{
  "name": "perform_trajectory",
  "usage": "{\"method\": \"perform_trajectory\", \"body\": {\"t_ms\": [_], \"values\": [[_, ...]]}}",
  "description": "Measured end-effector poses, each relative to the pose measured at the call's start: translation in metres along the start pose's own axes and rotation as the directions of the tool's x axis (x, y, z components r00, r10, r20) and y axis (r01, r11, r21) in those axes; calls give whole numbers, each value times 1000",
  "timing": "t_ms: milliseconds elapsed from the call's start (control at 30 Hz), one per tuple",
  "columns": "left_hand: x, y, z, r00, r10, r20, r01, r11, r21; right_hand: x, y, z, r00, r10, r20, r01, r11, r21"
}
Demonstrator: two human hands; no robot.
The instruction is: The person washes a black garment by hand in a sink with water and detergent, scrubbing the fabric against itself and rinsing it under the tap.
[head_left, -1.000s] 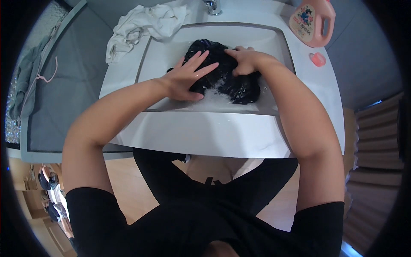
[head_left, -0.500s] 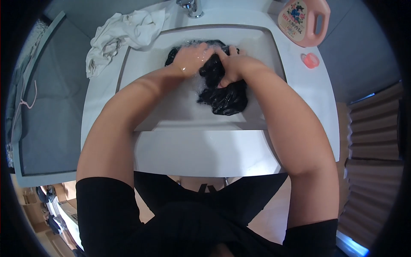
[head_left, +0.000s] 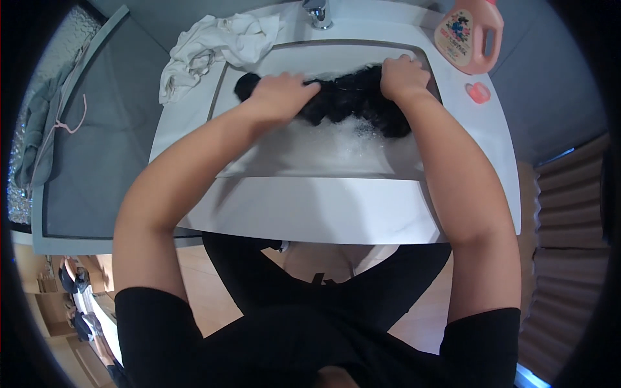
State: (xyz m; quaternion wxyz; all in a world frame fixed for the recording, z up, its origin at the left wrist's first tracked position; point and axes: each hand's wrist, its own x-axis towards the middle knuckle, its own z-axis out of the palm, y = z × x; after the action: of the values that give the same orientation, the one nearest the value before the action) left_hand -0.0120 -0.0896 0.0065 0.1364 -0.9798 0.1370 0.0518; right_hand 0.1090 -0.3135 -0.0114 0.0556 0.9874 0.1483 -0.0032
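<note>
A wet black cloth garment (head_left: pixel 356 97) stretches across the sink basin (head_left: pixel 310 165), partly in sudsy water. Its exact kind cannot be made out. Toward its left end, my left hand (head_left: pixel 284 95) is closed around the fabric, with a dark bunch sticking out beyond the wrist side. My right hand (head_left: pixel 404 76) grips the garment's right part by the basin's right wall, fingers curled over it. Between my hands the cloth hangs in folds, and white foam (head_left: pixel 362 128) floats just in front of it.
A crumpled white cloth (head_left: pixel 213 52) lies on the counter's back left. The faucet (head_left: pixel 319 14) stands behind the basin. At the back right are a pink detergent bottle (head_left: pixel 469 39) and its pink cap (head_left: pixel 479 93). A grey-framed panel (head_left: pixel 97 149) is at left.
My hands have moved apart, the right one going right, and the bunched black garment is now spread sideways between them. The view has shifted slightly.
</note>
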Motion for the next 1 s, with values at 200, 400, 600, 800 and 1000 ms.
{"method": "perform_trajectory", "body": {"t_ms": [200,400,600,800,1000], "values": [[-98,-21,18,982,144,119,-135,988,-80,7,3,-10,990,-23,142,-10,973,229],[-73,-2,24,984,136,112,-80,912,-403,-8,-16,-2,780,-486,395,324,853,409],[-12,12,51,998,-47,30,55,913,-404,-6,-22,10,717,-539,442,437,842,316],[53,29,68,982,-143,-127,120,978,-172,-7,-10,10,763,-478,436,373,875,307],[94,7,90,938,136,-320,-139,990,15,-7,-24,14,876,-324,358,230,932,281]]}}
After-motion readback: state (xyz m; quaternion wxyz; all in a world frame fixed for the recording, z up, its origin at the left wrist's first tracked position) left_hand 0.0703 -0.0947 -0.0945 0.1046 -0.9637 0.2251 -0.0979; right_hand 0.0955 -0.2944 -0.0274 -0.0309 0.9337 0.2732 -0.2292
